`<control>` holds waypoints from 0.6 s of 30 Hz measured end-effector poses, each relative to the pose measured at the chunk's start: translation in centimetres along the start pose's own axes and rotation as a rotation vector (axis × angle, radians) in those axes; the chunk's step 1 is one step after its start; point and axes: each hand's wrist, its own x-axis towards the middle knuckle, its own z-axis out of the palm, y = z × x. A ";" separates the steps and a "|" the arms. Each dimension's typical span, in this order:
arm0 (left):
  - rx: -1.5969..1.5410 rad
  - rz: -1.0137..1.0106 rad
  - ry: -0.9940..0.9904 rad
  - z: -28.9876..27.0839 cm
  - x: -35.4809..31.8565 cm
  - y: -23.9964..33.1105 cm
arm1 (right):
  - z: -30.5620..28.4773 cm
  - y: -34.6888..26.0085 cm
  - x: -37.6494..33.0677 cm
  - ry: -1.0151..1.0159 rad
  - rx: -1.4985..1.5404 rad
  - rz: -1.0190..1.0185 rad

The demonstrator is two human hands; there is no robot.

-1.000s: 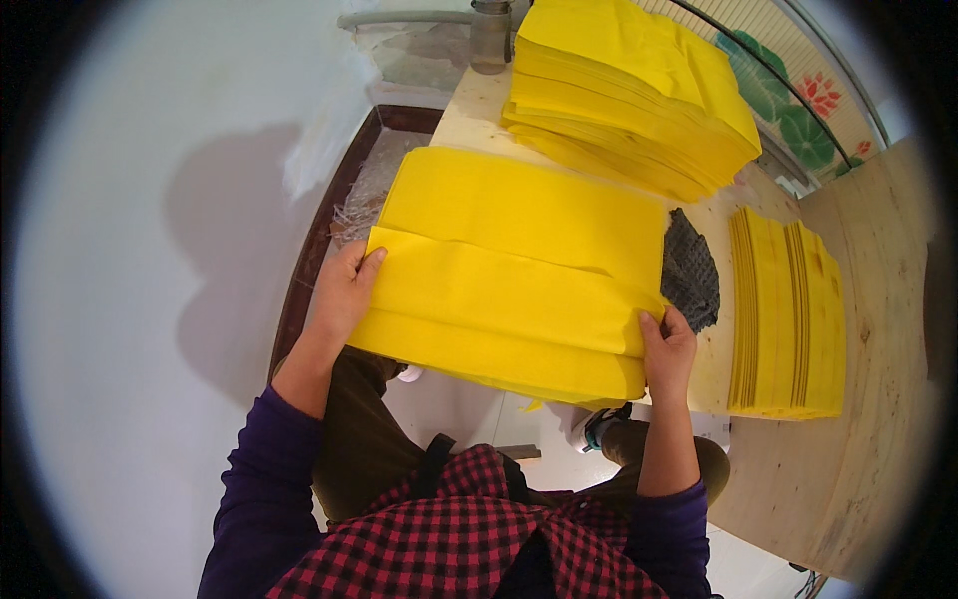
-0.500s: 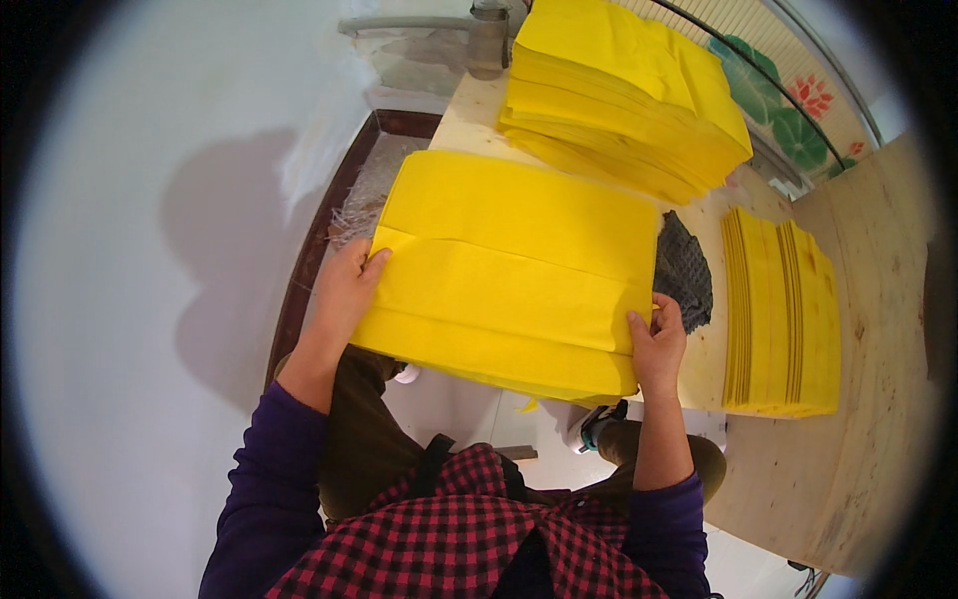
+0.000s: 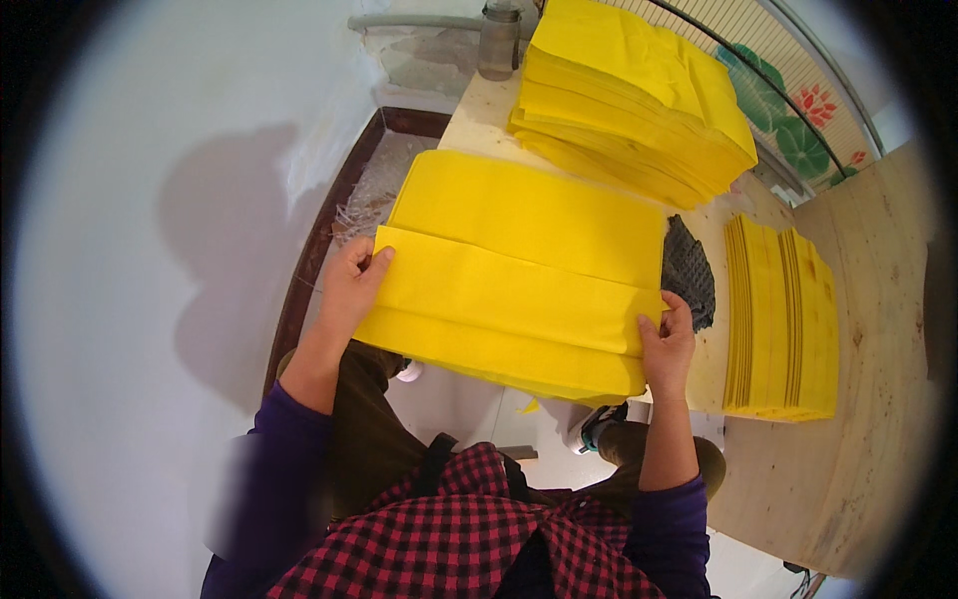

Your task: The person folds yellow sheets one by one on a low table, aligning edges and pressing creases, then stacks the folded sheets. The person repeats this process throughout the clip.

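Note:
A thick pile of yellow cloth sheets (image 3: 539, 210) lies in front of me at the near end of the wooden table, its near side overhanging the edge. Across it runs a folded strip of the top yellow cloth sheet (image 3: 514, 292), its far edge standing slightly off the pile. At the strip's left end, my left hand (image 3: 349, 285) pinches the corner between thumb and fingers. My right hand (image 3: 669, 344) grips the right end the same way, thumb on top and fingers curled behind. The cloth between both hands looks fairly taut.
A taller yellow cloth stack (image 3: 634, 105) stands at the back of the table. Folded yellow bundles (image 3: 780, 319) sit on the right beside a wooden board (image 3: 878, 349). Dark grey textured cloth (image 3: 689, 275) lies by my right hand. A lidded jar (image 3: 499, 42) stands far left.
The folded strip's far edge stands out more sharply from the pile, and its left corner sits a little higher. Both hands keep their hold, and the view has shifted slightly.

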 end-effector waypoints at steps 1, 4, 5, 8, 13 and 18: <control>0.006 -0.017 -0.002 -0.1 0.0 0.1 | -0.1 0.0 -0.1 0.017 0.007 -0.009; -0.033 -0.014 -0.013 -0.3 -0.1 0.0 | -0.4 -0.1 -0.5 0.025 -0.012 -0.037; -0.032 -0.011 -0.015 -0.3 0.0 -0.2 | -0.4 -0.1 -0.5 0.021 -0.025 -0.046; 0.098 0.045 -0.021 -0.4 0.1 -0.3 | -0.3 0.0 -0.6 0.002 0.065 -0.006; 0.343 0.088 -0.019 -0.3 -0.4 1.1 | 0.0 0.5 -0.6 0.002 0.020 0.024; 0.581 0.075 -0.019 0.0 -0.7 2.8 | -0.2 -0.1 -0.8 -0.004 -0.148 0.023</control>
